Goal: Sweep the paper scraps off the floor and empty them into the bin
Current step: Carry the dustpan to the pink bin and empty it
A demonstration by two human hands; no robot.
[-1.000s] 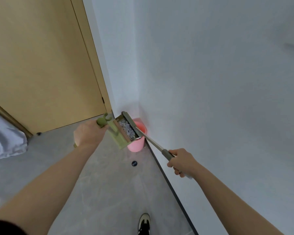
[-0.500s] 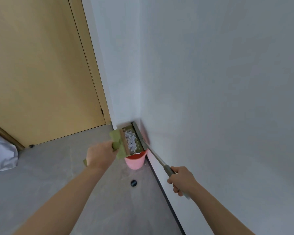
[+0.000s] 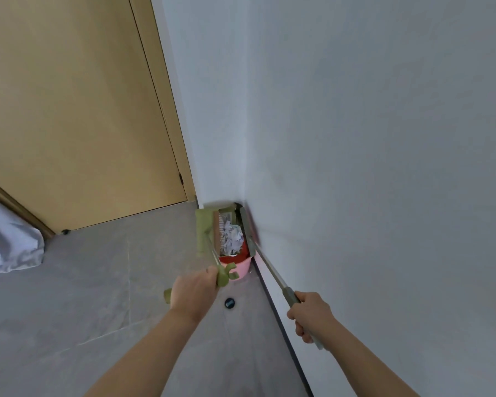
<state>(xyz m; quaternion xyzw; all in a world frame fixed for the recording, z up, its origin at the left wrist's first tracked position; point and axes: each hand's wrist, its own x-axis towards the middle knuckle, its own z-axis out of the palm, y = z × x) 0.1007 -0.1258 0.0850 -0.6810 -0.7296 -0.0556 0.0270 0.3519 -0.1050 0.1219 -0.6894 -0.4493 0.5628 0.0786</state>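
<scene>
A pink bin [image 3: 241,269] stands on the floor in the corner of two white walls. Over it hangs a green dustpan [image 3: 204,233], tipped up, with white paper scraps [image 3: 233,238] sliding down its inside toward the bin's mouth. My left hand [image 3: 194,287] grips the dustpan's green handle just in front of the bin. The broom [image 3: 248,232] lies with its head against the dustpan's right side, close to the right wall. Its metal shaft runs back down to my right hand [image 3: 309,316], which grips the grey handle sleeve.
A tan wooden door [image 3: 69,110] fills the left. Grey floor tiles [image 3: 98,296] spread below it. A small black round object [image 3: 229,303] sits on the floor just before the bin. White cloth [image 3: 9,245] bulges at the left edge. A dark skirting strip [image 3: 284,333] follows the right wall.
The dustpan has been tipped steeper over the bin and the scraps have slid lower. My left hand has dropped and drawn back toward me. The broom has stayed beside the pan.
</scene>
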